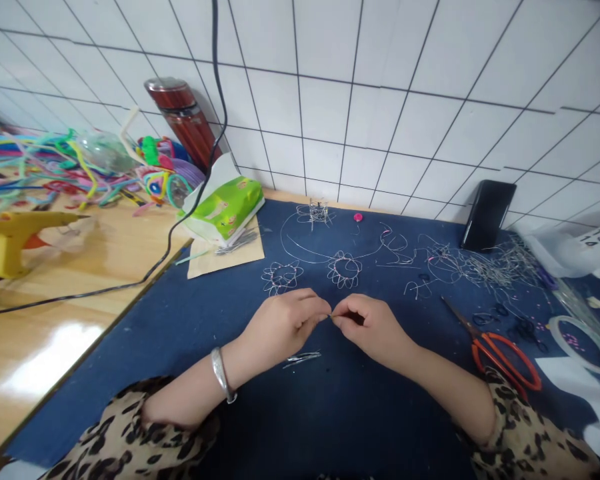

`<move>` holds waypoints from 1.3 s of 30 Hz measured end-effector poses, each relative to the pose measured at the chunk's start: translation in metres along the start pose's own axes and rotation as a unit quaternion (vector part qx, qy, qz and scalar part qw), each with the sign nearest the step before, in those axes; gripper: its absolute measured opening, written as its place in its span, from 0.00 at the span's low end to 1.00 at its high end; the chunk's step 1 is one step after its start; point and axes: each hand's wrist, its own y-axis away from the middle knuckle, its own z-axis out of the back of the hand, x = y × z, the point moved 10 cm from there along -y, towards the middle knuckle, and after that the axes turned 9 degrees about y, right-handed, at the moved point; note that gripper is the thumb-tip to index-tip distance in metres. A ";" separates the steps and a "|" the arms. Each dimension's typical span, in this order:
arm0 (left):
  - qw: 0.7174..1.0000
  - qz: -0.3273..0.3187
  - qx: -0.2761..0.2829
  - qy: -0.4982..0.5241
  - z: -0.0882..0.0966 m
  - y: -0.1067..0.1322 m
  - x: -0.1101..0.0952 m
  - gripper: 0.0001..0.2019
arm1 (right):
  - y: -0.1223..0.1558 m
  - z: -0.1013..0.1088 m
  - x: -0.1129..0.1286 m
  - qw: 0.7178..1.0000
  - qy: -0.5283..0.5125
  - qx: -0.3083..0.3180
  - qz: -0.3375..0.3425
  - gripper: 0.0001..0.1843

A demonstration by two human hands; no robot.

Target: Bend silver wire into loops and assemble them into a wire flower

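Observation:
My left hand (291,321) and my right hand (375,327) meet over the dark blue mat (350,413), fingertips almost touching. Thumb and forefinger of each are pinched on a tiny thin piece that looks like wire (330,316), mostly hidden by the fingers. Just beyond them lie two looped wire rings shaped like flowers, a left ring (281,276) and a right ring (345,269). Short pieces of wire (303,359) rest on the mat below my left hand.
Orange-handled scissors (505,360) lie at the right, near a tangle of wire (500,267) and a phone (489,215) leaning on the wall. A green tissue pack (227,210), a red flask (185,123), a black cable (167,250) and a yellow glue gun (10,243) are leftward.

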 end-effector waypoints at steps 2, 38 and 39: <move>0.999 0.020 0.002 0.038 -0.001 -0.001 0.004 0.09 | 0.001 0.000 0.003 1.000 0.022 -0.008 0.018 0.07; 0.947 0.144 -0.153 0.244 -0.012 0.005 0.020 0.05 | 0.016 0.017 0.018 0.979 0.065 -0.182 0.056 0.07; 0.930 0.166 -0.162 0.287 -0.016 0.007 0.024 0.04 | 0.016 0.018 0.015 0.980 0.045 -0.188 0.042 0.07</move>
